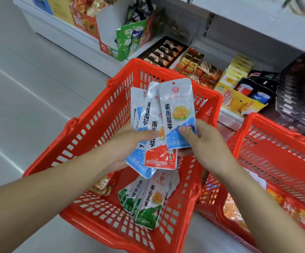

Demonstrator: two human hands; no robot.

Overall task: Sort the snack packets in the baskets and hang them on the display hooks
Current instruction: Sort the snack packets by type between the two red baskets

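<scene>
L hand [128, 143] grips a fanned stack of packets [148, 114] from underneath, thumb across the front. R hand [208, 143] pinches the front blue packet [177, 110] at its lower end, thumb on top. Hands are close together, w/ only the stack between them, held above the near basket [86, 125]. A red packet [163, 158] sits mixed in w/ the blue ones, so sorting looks only partly done. More lie in the basket bottom: green packets [144, 203] and an orange-ish bag [101, 185] by the left wall. Risks: the fan is loose and looks slick, so pulling the front one could drag its neighbours out, prob. dropping them back in the basket, or the red one rides along into the blue lot. If the stack skews, each hang hole [173, 83] won't line up for hooking. Room: open floor [29, 106] to the left, 2nd basket [275, 143] just beside on the right, shelf [239, 99] of boxed goods right behind both. No hooks in view.
</scene>
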